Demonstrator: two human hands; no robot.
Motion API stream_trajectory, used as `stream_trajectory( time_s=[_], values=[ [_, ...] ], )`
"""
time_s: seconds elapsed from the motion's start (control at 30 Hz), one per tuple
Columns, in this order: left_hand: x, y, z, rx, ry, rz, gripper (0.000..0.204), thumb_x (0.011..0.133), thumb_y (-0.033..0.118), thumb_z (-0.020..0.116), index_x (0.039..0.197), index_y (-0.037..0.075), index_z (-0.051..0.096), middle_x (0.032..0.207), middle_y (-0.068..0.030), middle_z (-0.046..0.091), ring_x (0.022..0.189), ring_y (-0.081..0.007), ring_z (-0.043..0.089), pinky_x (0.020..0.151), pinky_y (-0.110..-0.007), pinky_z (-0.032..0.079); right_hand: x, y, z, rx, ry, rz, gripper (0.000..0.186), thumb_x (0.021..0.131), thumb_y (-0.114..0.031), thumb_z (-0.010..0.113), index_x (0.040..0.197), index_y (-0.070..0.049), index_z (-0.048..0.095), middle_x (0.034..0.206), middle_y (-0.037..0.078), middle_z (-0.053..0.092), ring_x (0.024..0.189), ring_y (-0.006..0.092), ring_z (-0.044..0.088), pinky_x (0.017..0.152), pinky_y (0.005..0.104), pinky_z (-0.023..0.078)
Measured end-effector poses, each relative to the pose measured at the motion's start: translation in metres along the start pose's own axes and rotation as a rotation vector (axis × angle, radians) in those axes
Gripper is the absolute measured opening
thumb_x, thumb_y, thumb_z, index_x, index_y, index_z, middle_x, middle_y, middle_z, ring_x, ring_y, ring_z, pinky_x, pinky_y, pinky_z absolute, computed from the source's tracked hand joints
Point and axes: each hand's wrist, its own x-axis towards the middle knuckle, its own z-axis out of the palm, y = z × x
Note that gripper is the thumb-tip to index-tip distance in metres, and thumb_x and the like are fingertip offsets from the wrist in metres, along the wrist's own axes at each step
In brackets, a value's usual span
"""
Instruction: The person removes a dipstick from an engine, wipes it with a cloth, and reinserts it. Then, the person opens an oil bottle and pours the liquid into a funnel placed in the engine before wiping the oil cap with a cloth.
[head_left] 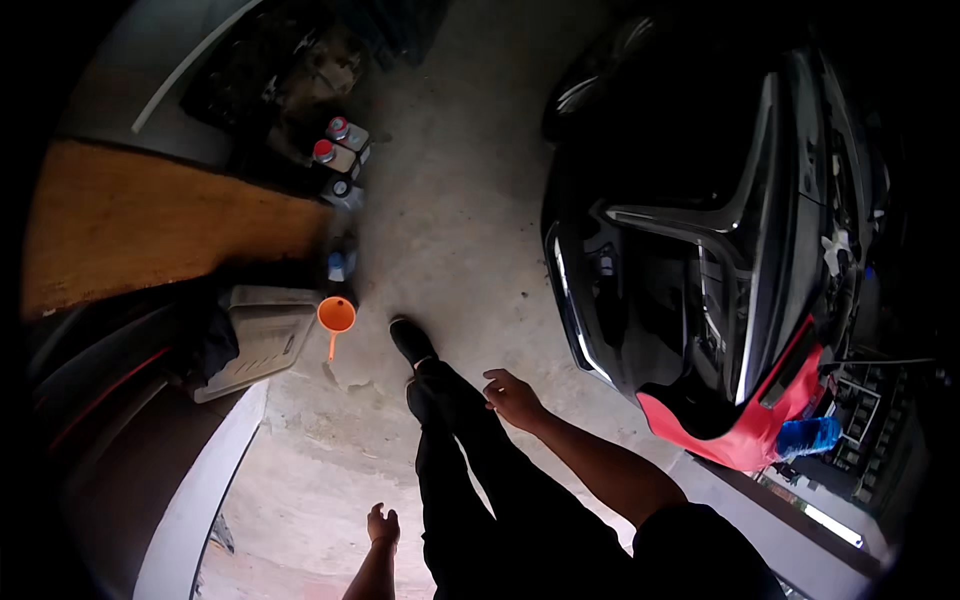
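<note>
My right hand [512, 398] hangs in the air beside my right leg, its fingers loosely bent and apart, with nothing seen in them. Lower down and to the left, my left hand [382, 525] is also raised off the floor, its fingers slightly curled and apart, and I see nothing in it. Neither hand touches anything. Ahead of my left hand is an orange round cup-shaped thing with a thin handle [337, 316], near a grey plastic panel [272, 335]. My dark shoe [411, 340] is on the concrete floor, just right of the orange thing.
A black car [660, 220] stands on the right, with a red cover [720, 440] at its near end and a blue object [808, 436] beside it. Bottles with red caps [335, 155] stand far left, beyond a brown board [170, 225]. A white edge [205, 490] runs along the near left.
</note>
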Motion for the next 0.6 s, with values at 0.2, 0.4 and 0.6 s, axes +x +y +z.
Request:
stream_trajectory(
  time_s=[0.2,0.4,0.6],
  values=[
    [-0.034,-0.083,-0.069,0.664,-0.187,0.676,0.031,0.086,0.027,0.049,0.109,0.025,0.071,0.112,-0.0071,0.064,0.102,-0.0284,0.058,0.09,-0.043,0.047,-0.253,-0.012,-0.085,0.215,0.251,0.121,0.035,0.096,-0.02,0.053,0.127,-0.005,0.053,0.093,0.006,0.067,0.082,0.0168,0.07,0.069,0.0306,0.054],
    [-0.016,0.061,-0.155,0.337,-0.041,0.642,0.025,0.093,0.014,0.048,0.101,0.009,0.071,0.075,-0.0076,0.062,0.063,-0.0195,0.058,0.057,-0.038,0.052,-0.406,0.032,-0.132,0.515,0.579,0.031,0.031,0.093,-0.013,0.055,0.123,-0.004,0.056,0.092,0.005,0.067,0.079,0.015,0.069,0.064,0.0275,0.053],
    [-0.2,0.275,-0.136,0.276,0.235,0.674,0.041,0.081,0.014,0.058,0.121,0.009,0.064,0.115,-0.0175,0.066,0.106,-0.0294,0.063,0.092,-0.038,0.049,-0.468,0.112,-0.137,0.736,0.819,0.0,0.03,0.092,-0.011,0.056,0.121,-0.003,0.057,0.093,0.007,0.068,0.075,0.0169,0.069,0.062,0.0286,0.053]
  ],
)
